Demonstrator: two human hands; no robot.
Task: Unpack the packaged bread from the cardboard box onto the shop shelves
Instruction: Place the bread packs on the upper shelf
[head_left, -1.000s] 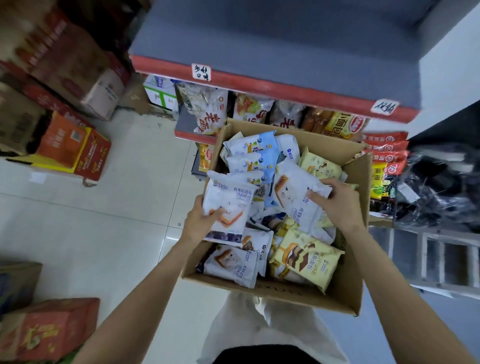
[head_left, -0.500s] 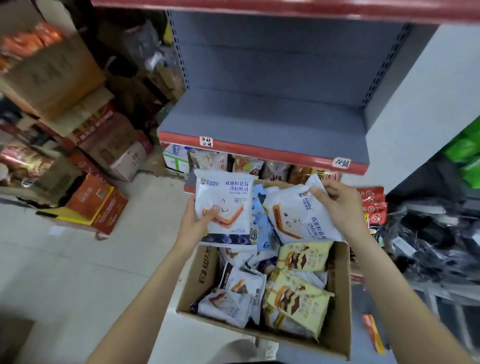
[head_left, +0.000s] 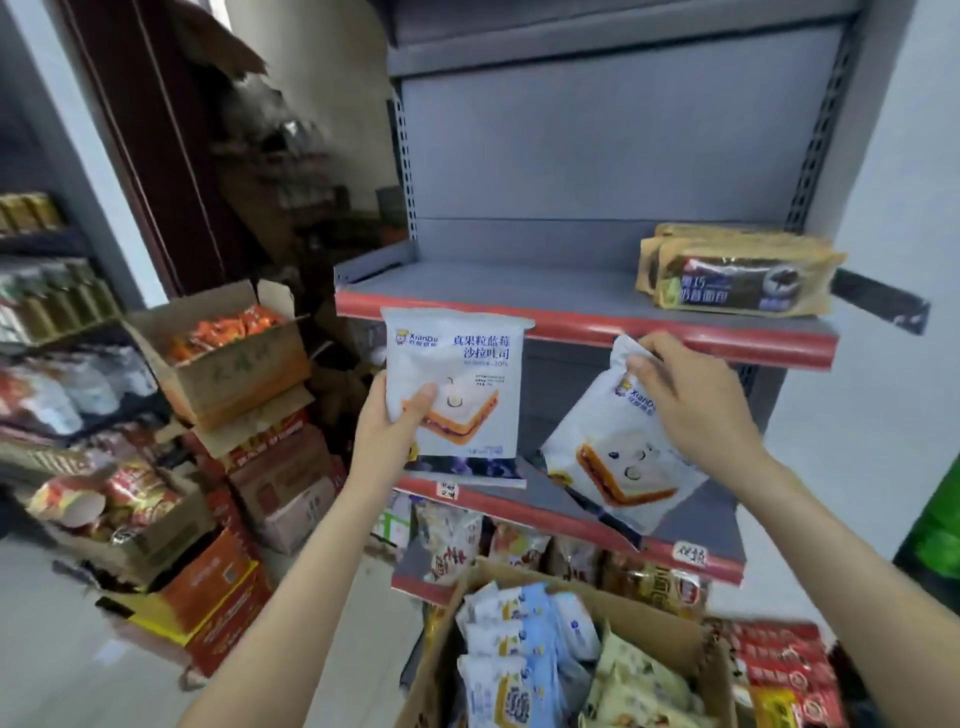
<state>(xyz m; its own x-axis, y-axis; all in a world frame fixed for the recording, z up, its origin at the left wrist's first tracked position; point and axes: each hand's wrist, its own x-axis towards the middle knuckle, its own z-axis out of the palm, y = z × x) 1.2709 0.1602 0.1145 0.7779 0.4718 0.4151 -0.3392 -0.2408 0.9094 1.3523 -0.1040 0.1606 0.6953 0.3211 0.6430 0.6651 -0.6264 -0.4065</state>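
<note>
Two white bread packets are held up before the shop shelving. The left hand (head_left: 387, 431) is closed on the lower left edge of an upright packet (head_left: 457, 395), its thumb pressed across the printed front. The right hand (head_left: 691, 405) is pinched on the top corner of a tilted packet (head_left: 618, 457), which hangs at a slant. Neither packet is set down; both are carried clear of the box, in front of the middle shelf (head_left: 691, 525).

Just above the hands, the upper shelf (head_left: 467, 283) is seen largely bare, with only a short stack of brown wrapped loaves (head_left: 737, 278) up and to the right of the right hand. Below the wrists, the cardboard box (head_left: 670, 597) is shown open and crowded with packets — white and blue ones (head_left: 524, 639) under the left forearm side, pale yellow ones (head_left: 639, 680) beneath the right. The task is judged to be at an early stage: most of the stock is left in the box, and much shelf space is unfilled.

The held packets are soft, sealed pillow bags, white, printed with a cartoon toast slice showing a dark purple filling — with blue lettering across the top of the upright one. The film appears slightly crinkled where it is gripped.
</note>
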